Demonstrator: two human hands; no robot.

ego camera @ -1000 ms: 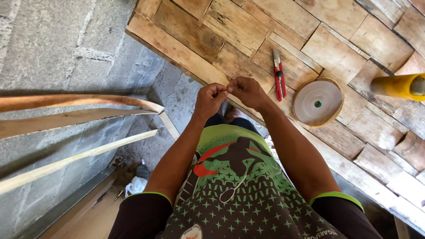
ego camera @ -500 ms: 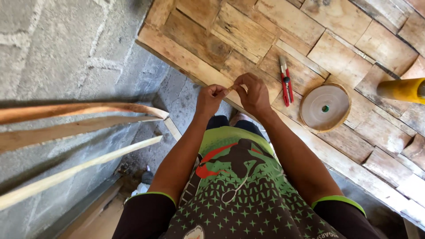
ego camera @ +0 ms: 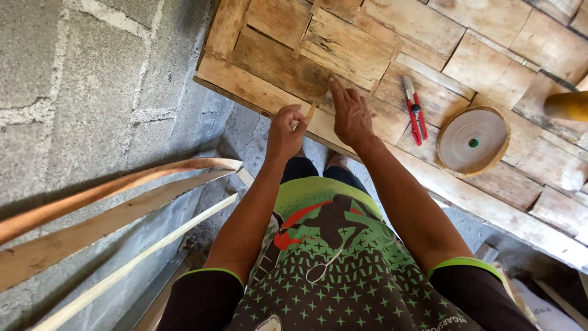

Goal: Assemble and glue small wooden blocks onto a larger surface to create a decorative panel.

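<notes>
Head view, L to R. Far left: grey concrete-block wall (ego camera: 92, 73), w/ three long curved pale wooden strips (ego camera: 122, 202) leaning across it. Centre: left hand (ego camera: 286, 132), grip pressed together, pinching a thin pale wooden sliver (ego camera: 310, 112) at its lower end; the sliver's upper end touches the table. Just beside it, right hand (ego camera: 350, 116) lies on the table, grip spread, index finger stretched fwd and pressing the board near the sliver's tip; it holds nothing. Table: rough surface of mismatched brown wooden planks (ego camera: 275, 67). Further right, apart from both hands: red-handled utility cutter (ego camera: 414, 110), lying flat, untouched; then a round coil of pale strip w/ small green centre (ego camera: 473, 141), also flat; at far right edge, part of a yellow-orange cylinder (ego camera: 566, 105), kind unclear. Progress (judgement): sliver at the table edge, being positioned; no join or cut visible yet; cutter and coil not yet in use.
</notes>
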